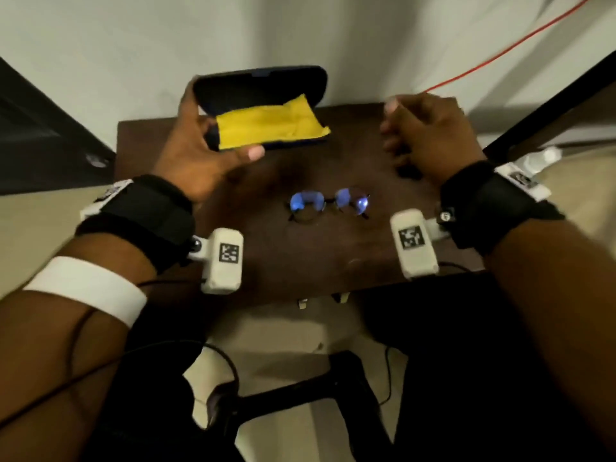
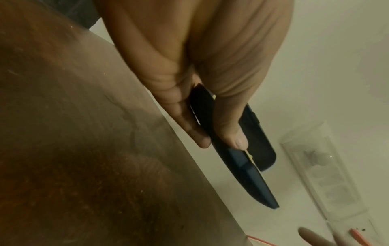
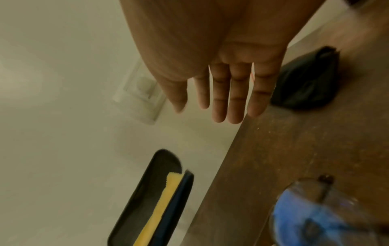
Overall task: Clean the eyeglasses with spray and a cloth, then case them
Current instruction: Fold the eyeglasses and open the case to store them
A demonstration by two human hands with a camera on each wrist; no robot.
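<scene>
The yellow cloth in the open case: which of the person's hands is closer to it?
Left. The left hand grips the open case that holds the yellow cloth, thumb just below the cloth's edge. The right hand hangs apart, off to the cloth's right, holding nothing.

The scene is viewed from the head, looking forward and down over both forearms onto the table (image 1: 333, 255) — a fairly wide, distant view. The left wrist view is taken close along the left hand (image 2: 189, 74), toward the wall. The right wrist view is taken close along the right hand (image 3: 221, 66), toward the same wall. The case (image 1: 260, 91) (image 2: 242, 166) (image 3: 147, 199) is shared by all three views — the glasses (image 1: 328, 203) (image 3: 326, 216) by two.
</scene>
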